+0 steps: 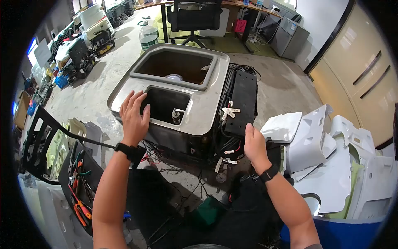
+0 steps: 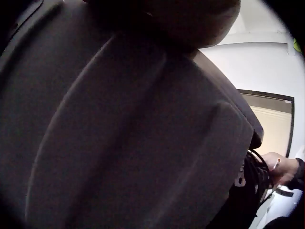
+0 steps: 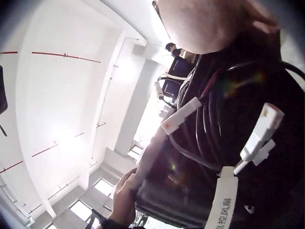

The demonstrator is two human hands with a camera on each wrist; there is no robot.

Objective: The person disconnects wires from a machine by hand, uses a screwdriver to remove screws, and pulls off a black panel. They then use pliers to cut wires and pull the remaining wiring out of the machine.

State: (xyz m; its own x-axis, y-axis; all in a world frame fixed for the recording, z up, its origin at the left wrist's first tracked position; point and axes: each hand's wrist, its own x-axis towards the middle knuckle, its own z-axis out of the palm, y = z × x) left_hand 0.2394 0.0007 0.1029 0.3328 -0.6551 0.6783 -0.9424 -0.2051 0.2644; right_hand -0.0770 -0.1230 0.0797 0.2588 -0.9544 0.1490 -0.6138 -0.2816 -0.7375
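Note:
A bulky dark machine body with a grey metal top stands in front of me in the head view. My left hand lies at the left front of that metal top, fingers extended and thumb by the smaller opening. A pale fitting stands inside this opening. My right hand is at the near right corner of a flat black box on the machine's side, thumb upward; its other fingers are hidden. White-labelled cables run beside the box, and a printed label shows close up in the right wrist view.
White plastic shells are piled at the right beside a blue container. Pliers and screwdrivers lie on a chair seat at the left. Loose wires trail below the machine. An office chair stands behind.

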